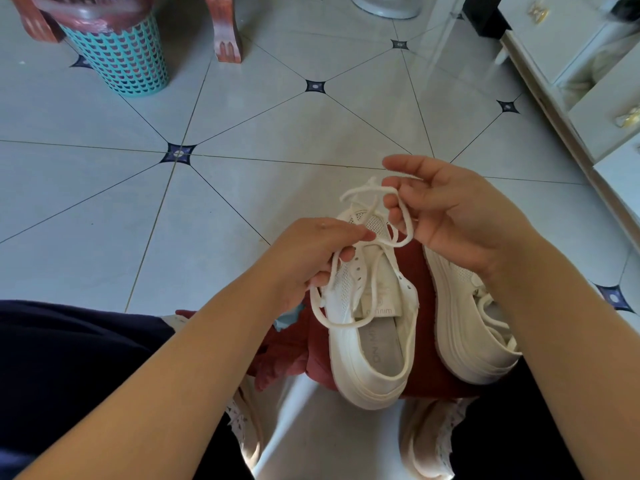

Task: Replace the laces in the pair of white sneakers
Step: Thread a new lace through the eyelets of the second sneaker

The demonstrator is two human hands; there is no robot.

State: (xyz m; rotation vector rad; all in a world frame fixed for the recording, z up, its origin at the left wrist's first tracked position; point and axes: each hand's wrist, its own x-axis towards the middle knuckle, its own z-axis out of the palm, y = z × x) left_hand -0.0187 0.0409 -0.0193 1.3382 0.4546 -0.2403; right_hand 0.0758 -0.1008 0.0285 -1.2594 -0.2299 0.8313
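Two white sneakers lie on a dark red cloth point(420, 271) on the floor in front of me. The near sneaker point(367, 344) has bare eyelets along its open tongue. The second sneaker point(467, 327) lies to its right, tipped on its side, with a lace still in it. A loose white lace point(372, 195) loops above the near sneaker. My left hand point(311, 258) pinches one part of this lace over the eyelets. My right hand point(446, 216) holds the other part between thumb and fingers, above the toe.
A teal plastic basket point(121, 57) and reddish wooden furniture legs point(227, 29) stand at the far left. White drawers with gold handles point(585, 95) run along the right. My dark-clothed legs and slippered feet point(426, 441) frame the shoes. Grey tiled floor spreads ahead.
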